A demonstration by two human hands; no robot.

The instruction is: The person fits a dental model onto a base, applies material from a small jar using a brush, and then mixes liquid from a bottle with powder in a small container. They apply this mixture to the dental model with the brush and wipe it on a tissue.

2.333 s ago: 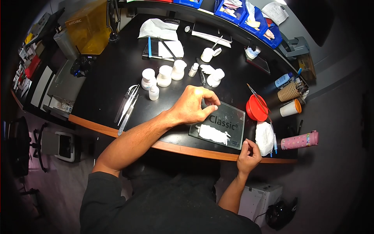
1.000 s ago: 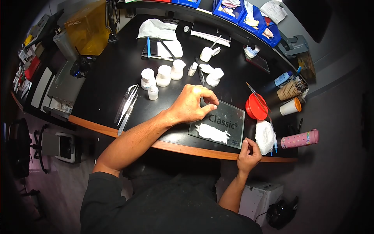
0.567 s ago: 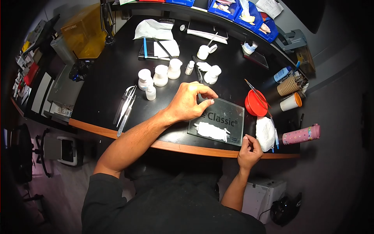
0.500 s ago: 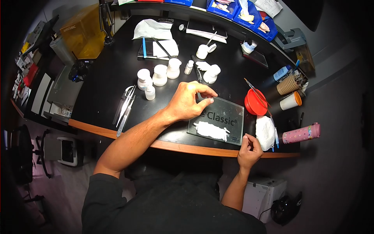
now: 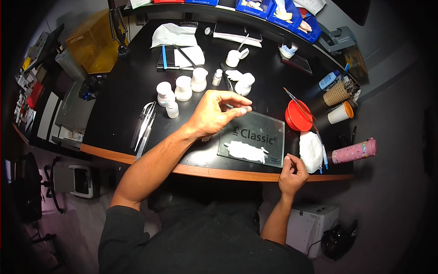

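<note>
A dark glass plate (image 5: 269, 125) printed "IPS Classic" lies near the table's front edge, with a patch of white powdery material (image 5: 246, 151) spread on its lower part. My left hand (image 5: 213, 112) hovers at the plate's upper left corner, its thumb and index fingertips pinched together. Anything between those fingertips is too small to make out. At the lower right corner of the plate is my right hand (image 5: 293, 174), thumb and forefinger closed together right beside the glass edge. A folded white cloth (image 5: 310, 153) and a red bowl (image 5: 299, 115) with a brush (image 5: 292, 97) across it stand nearby.
Several white jars (image 5: 183, 89) and a small bottle (image 5: 172, 109) stand left of the plate, near metal tweezers (image 5: 147, 130). An opened jar (image 5: 233, 58) holds a stick. On the right are a pink flask (image 5: 355, 151), a white cup (image 5: 338, 114) and a woven holder (image 5: 335, 94).
My left hand has shifted slightly up and left, uncovering the "IPS" lettering. My right hand stays pinched at the plate's corner. The camera view has shifted a little.
</note>
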